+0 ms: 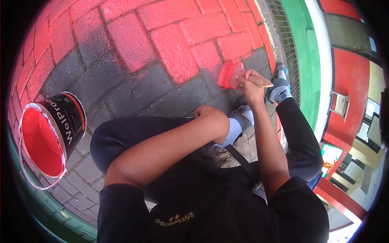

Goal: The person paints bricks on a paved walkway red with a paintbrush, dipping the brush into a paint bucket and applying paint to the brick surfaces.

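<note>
My right hand (254,83) is closed around the handle of a wide paintbrush (231,75). The brush's red-coated head rests at or just above the dark paving bricks, beside freshly red ones. My left hand (212,121) is bent down by my shin and the light sock (234,128); most of its fingers are hidden, and no tool shows in it. Left of my knee, a black paint bucket (67,117) lies tilted in view with its open mouth facing me. Red paint coats its inside, and its wire handle (30,176) hangs down over the rim.
Red-painted bricks (174,52) spread across the far side, with unpainted dark bricks (142,89) nearer my legs. A drain grate (285,44) and a green strip (302,52) run along the right. Beyond them stands a red wall (350,85). My sandalled feet are close to the brush.
</note>
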Demonstrator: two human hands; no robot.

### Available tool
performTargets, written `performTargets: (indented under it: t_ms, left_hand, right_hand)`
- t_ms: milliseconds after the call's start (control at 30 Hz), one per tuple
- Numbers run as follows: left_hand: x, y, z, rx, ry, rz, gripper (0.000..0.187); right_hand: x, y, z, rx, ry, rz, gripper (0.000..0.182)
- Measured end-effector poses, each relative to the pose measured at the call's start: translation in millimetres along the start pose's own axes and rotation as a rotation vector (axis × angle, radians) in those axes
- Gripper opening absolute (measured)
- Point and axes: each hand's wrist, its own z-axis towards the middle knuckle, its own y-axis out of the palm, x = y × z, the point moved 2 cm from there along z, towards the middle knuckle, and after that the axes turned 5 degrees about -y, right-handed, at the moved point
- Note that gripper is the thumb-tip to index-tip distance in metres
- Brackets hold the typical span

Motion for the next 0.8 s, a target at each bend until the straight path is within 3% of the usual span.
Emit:
performTargets:
  t_ms: [33, 100, 133, 167, 200, 233, 267, 333, 400, 433, 500, 533, 567, 667, 733, 767, 800]
  left_hand:
    - [1.2, 0.4, 1.0, 0.008, -0.014, 0.012, 0.039]
    - [1.9, 4.6, 7.4, 0.030, -0.005, 0.016, 0.039]
    - [2.4, 5.9, 9.6, 0.053, 0.001, 0.021, 0.038]
    - [2.7, 2.7, 2.1, 0.054, -0.004, 0.023, 0.038]
    - [3.8, -2.7, -11.7, 0.034, 0.035, 0.011, 0.039]
    - [6.8, -5.1, -19.9, 0.013, 0.076, 0.000, 0.040]
    - [15.3, -3.3, -13.3, 0.014, 0.073, 0.004, 0.040]
    - [35.4, 10.8, 8.4, -0.257, 0.104, 0.137, 0.039]
    - [42.6, 23.2, 10.5, -0.224, 0.157, 0.142, 0.039]
    - [46.1, 27.5, 10.6, -0.190, 0.208, 0.154, 0.040]
    - [46.6, 26.6, 5.9, -0.180, 0.199, 0.239, 0.042]
    - [43.0, 27.7, 13.2, -0.265, 0.202, 0.185, 0.044]
    - [40.7, 31.0, 21.9, -0.349, 0.203, 0.130, 0.045]
    - [51.8, 60.5, 85.7, -0.316, 0.171, 0.200, 0.044]
    - [59.8, 55.7, 87.9, -0.356, 0.095, 0.198, 0.035]
    - [57.9, 49.9, 78.8, -0.380, 0.066, 0.186, 0.030]
    - [54.9, 42.9, 67.0, -0.403, 0.036, 0.174, 0.026]
  right_hand:
    - [-1.5, -0.8, 1.2, 0.000, 0.001, -0.002, 0.029]
    - [-24.6, 11.2, 1.8, -0.023, -0.832, -0.748, 0.021]
    - [-20.4, 20.9, 11.0, 0.001, -1.083, -0.821, 0.013]
    - [-21.7, 33.9, 8.7, -0.070, -0.864, -0.776, 0.006]
    - [-19.6, 48.5, 4.7, -0.198, -0.825, -0.820, 0.005]
    - [-7.5, 63.8, -1.2, -0.286, -0.929, -0.994, 0.008]
    - [-5.6, 73.0, -11.5, -0.308, -0.937, -0.953, 0.002]
    - [-10.9, 76.5, -17.5, -0.341, -0.953, -0.911, 0.005]
    - [-29.8, 66.6, -19.7, -0.618, -0.993, -0.582, 0.019]
    - [-35.0, 63.4, -18.2, -0.620, -0.993, -0.579, 0.019]
    - [-30.2, 50.9, -6.8, -0.565, -0.120, -0.186, 0.029]
    - [-3.0, 37.8, 13.9, -0.541, -0.097, -0.083, 0.030]
    - [-6.1, 25.9, 20.8, -0.452, 0.055, 0.091, 0.029]
    - [-5.7, -3.2, 36.3, -0.294, 0.056, -0.011, 0.029]
    - [-3.2, -17.8, 39.3, -0.191, -0.395, -0.378, 0.026]
    - [-0.6, -14.0, 32.8, -0.193, -0.390, -0.382, 0.026]
    - [-0.3, -3.9, 15.6, -0.196, -0.564, -0.612, 0.025]
